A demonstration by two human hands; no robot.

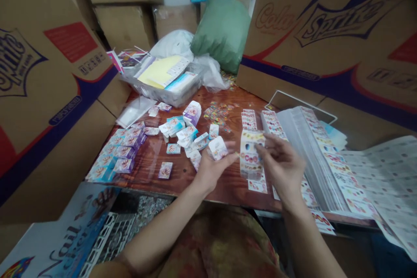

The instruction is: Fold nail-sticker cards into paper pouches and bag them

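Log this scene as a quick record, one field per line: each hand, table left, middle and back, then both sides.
Left hand: holds small white box
Right hand: pinches printed strip
Table left: rows of blue and purple boxes
Table middle: loose boxes, colourful bits
Table back: clear tray holding papers
Sides: large Sprite cartons

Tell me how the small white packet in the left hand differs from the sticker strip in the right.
The small white packet is compact, while the sticker strip is clearly longer. The packet's upper face is mostly plain white; the strip carries rows of colourful little pictures. The left hand holds the packet, while the fingers of the right hand pinch the strip near its upper right edge. Both have a whitish ground with printing.
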